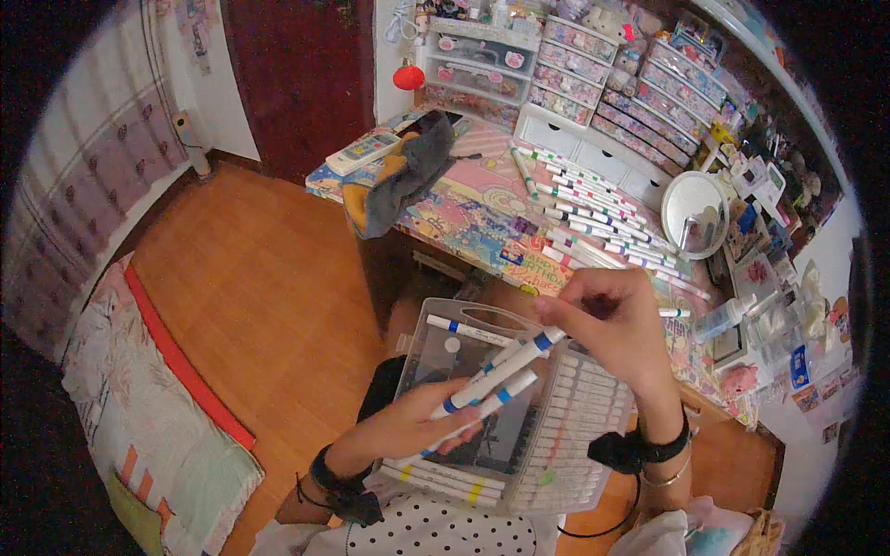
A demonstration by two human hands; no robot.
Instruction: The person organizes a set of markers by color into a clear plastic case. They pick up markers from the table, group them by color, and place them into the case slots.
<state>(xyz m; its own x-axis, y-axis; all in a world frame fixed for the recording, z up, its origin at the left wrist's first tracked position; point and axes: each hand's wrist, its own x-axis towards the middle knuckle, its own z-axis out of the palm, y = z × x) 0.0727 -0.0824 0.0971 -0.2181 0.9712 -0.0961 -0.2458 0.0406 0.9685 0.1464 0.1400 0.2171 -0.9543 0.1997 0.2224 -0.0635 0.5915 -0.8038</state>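
My left hand [431,417] is closed around several white markers [496,375] with blue bands, which fan out up and to the right. My right hand [616,324] is closed, its thumb and fingertips at the upper end of one of these markers. Below both hands a clear plastic marker case [482,313] lies open on my lap. In its left half one blue-banded marker [464,330] lies near the handle, and several yellow-banded markers [445,484] line the near edge. Rows of pale slots [579,417] fill the right half.
Many loose white markers [603,208] lie on the patterned desk [473,208] ahead. Drawer units [565,69] and a round mirror [695,215] stand behind them. A grey cloth [408,185] hangs over the desk's left edge. A bed [167,417] is at the left.
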